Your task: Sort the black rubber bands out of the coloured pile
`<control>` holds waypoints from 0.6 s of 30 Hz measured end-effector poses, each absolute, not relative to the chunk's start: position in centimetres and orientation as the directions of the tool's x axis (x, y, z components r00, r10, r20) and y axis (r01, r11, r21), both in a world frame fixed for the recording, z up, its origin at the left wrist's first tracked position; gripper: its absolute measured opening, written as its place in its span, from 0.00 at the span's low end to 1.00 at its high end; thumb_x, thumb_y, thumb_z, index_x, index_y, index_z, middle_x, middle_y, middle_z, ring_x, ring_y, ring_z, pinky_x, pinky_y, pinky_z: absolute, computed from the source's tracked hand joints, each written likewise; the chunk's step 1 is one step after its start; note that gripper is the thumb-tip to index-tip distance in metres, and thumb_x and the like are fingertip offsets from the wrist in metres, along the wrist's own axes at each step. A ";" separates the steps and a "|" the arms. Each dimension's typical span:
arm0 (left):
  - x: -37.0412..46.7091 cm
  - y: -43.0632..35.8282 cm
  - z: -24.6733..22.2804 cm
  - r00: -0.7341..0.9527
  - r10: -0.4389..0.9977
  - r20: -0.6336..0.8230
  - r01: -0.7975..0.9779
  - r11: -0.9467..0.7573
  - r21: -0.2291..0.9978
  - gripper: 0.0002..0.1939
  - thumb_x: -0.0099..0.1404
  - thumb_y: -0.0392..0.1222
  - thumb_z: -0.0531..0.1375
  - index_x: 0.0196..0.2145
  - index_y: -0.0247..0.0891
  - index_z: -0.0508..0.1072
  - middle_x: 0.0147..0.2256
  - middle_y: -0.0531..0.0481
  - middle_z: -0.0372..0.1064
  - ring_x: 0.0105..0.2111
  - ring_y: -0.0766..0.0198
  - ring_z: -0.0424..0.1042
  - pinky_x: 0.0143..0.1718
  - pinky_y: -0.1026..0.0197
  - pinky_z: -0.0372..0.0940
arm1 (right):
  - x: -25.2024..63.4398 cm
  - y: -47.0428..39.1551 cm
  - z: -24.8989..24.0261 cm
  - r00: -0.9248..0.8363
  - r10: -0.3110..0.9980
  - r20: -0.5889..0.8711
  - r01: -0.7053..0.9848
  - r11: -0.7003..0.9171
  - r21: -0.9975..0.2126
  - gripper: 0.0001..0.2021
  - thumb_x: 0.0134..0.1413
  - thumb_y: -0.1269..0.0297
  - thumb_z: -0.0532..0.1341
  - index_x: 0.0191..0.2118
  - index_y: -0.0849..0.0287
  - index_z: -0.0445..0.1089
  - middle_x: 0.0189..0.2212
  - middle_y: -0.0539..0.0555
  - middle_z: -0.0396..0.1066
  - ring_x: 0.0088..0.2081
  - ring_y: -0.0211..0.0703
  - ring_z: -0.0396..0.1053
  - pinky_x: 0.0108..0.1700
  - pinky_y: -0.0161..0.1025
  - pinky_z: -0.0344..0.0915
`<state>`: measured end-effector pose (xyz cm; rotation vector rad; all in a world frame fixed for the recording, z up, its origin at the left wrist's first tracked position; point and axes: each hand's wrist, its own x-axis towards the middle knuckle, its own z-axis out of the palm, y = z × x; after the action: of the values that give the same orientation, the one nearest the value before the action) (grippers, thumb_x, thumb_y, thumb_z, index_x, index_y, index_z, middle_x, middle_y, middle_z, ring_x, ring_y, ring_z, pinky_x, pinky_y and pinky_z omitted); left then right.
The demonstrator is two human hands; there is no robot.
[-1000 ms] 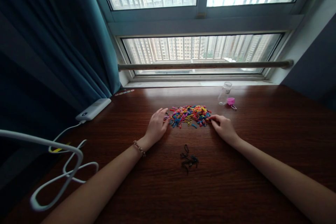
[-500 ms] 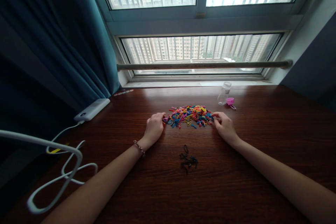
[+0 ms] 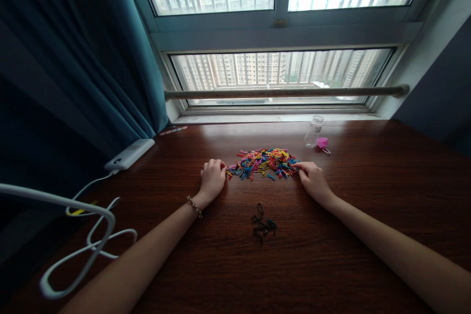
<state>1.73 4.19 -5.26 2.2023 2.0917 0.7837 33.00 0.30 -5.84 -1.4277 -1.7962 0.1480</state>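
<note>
A loose heap of small, brightly coloured elastic bands (image 3: 265, 162) lies on the dark wooden table. At its left edge is my left hand (image 3: 212, 176), fingers curled and closed together at the tips; whatever they pinch is too small to make out. My right hand (image 3: 312, 179) reaches in at the right edge, its thumb and index finger pressed close together among blue bands, and what lies between them is hidden. Nearer to me, between my forearms, sits a separate small cluster of black elastic bands (image 3: 265, 226).
Behind the heap to the right stands a clear bottle (image 3: 312, 132) without its lid, beside a pink cap (image 3: 322, 143) with a loop. On the left are a white power strip (image 3: 129, 154) and a looping white cable (image 3: 96, 208). A window with a rail (image 3: 287, 92) borders the far edge.
My left hand has drawn slightly left, away from the heap's edge. My right thumb and index finger have come closer together at the right edge. The black cluster looks the same.
</note>
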 end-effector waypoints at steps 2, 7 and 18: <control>1.6 4.3 -5.3 -0.046 0.926 0.375 0.907 -0.119 0.403 0.05 0.60 0.38 0.52 0.29 0.37 0.66 0.33 0.46 0.66 0.36 0.57 0.65 0.36 0.57 0.60 | 33.0 0.2 -5.7 -0.007 0.854 0.521 0.758 0.344 -0.555 0.14 0.48 0.74 0.51 0.35 0.60 0.73 0.34 0.56 0.73 0.38 0.47 0.68 0.43 0.46 0.64; 2.1 3.8 -4.7 -0.014 0.891 0.454 0.793 -0.267 0.548 0.05 0.62 0.39 0.50 0.33 0.38 0.64 0.30 0.49 0.66 0.31 0.62 0.67 0.34 0.61 0.62 | 32.9 0.1 -5.6 -0.086 0.846 0.525 0.739 0.408 -0.536 0.14 0.49 0.74 0.51 0.34 0.57 0.73 0.35 0.54 0.73 0.40 0.46 0.66 0.44 0.46 0.62; 5.5 -1.9 -3.4 0.693 0.523 0.497 0.466 -0.850 0.245 0.07 0.65 0.35 0.47 0.38 0.36 0.64 0.33 0.47 0.68 0.33 0.65 0.66 0.36 0.63 0.62 | 32.9 0.5 -6.1 -0.035 0.839 0.542 0.795 0.352 -0.494 0.14 0.51 0.73 0.51 0.42 0.63 0.70 0.38 0.59 0.71 0.43 0.50 0.62 0.46 0.49 0.60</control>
<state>5.54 -1.88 -3.41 2.7982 0.8194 0.8681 32.94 0.52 -6.09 -1.4384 -1.8191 0.0702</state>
